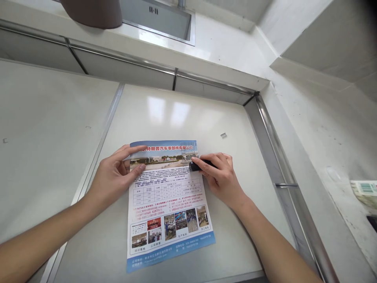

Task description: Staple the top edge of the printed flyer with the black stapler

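A printed flyer (166,186) with a blue top and bottom, text, a table and several photos lies face up on the pale surface. At its upper left edge is my left hand (116,167), with index finger and thumb over the printed side. The other fingers are partly hidden behind the edge. My right hand (219,173) is closed around a small black stapler (194,166), whose front end reaches over the flyer's upper right edge. Fingers cover most of the stapler. A short strip of staples (224,135) lies above the right hand.
Thin metal bits (88,127) lie on the left panel, past a metal seam (110,114). Behind runs a white counter (224,51) with a steel sink (165,23) and a brown container (92,13). A metal-trimmed wall (287,184) bounds the right, beside a partly visible packet (365,192).
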Demonstrator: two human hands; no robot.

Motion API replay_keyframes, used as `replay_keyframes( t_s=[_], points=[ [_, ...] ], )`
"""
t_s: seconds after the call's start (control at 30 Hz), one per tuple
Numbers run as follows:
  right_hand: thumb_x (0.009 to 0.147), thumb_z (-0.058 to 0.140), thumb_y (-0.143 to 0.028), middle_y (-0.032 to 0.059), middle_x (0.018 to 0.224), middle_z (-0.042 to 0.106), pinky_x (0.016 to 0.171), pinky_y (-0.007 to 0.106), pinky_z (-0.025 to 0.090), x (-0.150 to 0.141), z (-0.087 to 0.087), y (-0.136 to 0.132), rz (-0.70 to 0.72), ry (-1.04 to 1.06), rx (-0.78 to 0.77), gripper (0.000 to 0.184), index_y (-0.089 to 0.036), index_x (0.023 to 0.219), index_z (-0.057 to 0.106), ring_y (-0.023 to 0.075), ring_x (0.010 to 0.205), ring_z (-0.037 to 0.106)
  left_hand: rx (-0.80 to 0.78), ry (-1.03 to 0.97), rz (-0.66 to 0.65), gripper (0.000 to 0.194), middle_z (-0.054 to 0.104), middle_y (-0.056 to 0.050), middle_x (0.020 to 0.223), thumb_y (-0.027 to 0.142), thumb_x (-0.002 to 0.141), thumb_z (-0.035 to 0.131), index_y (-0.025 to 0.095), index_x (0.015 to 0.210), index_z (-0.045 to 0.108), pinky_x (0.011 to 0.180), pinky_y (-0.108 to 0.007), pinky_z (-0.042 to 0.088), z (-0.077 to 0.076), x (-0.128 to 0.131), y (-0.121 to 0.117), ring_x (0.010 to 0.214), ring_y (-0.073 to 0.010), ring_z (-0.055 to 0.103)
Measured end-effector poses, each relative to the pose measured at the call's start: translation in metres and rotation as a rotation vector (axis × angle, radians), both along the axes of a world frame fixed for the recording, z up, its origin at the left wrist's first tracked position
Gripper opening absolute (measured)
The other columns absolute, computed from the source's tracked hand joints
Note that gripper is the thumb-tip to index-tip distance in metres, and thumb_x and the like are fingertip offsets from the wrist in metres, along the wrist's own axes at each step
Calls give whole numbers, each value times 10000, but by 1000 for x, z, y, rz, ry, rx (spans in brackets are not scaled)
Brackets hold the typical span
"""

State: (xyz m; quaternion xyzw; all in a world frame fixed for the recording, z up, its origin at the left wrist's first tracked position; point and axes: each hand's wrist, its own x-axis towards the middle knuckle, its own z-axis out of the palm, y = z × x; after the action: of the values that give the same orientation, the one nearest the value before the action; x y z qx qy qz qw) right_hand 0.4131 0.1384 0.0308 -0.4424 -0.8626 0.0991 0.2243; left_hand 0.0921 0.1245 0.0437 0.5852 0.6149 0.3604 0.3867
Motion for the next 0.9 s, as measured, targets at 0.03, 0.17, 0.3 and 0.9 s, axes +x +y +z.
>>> replay_keyframes(
  t_s=[0.03,0.17,0.3,0.9],
  points=[
    [976,513,-3,28,1237,691,1004,464,356,0,0,0,0,-1,1,614,-399,1442,561,225,1092,604,3,5,-1,485,684,-82,1218,503,859,738,286,1293,720,543,-254,539,0,0,0,775,-179,650],
    [954,520,14,25,1243,690,1004,462,362,-1,1,0,-4,-12,4,647,-400,1450,557,224,1096,604,7,16,-1,479,682,-77,1174,498,860,735,285,1288,721,555,-259,541,0,-1,0,768,-176,637],
    [929,523,32,26,1244,692,1007,465,367,-1,2,-1,-7,-29,3,660,-385,1437,576,225,1096,604,6,23,-11,467,676,-59,1145,485,871,725,310,1304,709,529,-248,502,0,-1,0,703,-148,591],
    [694,491,126,51,1191,652,1111,664,279,-18,10,-9,-111,-218,-20,895,-413,1406,554,298,1105,527,-16,-18,6,480,687,-80,1224,471,852,745,298,1300,722,560,-271,559,-4,-2,0,773,-181,642]
  ],
)
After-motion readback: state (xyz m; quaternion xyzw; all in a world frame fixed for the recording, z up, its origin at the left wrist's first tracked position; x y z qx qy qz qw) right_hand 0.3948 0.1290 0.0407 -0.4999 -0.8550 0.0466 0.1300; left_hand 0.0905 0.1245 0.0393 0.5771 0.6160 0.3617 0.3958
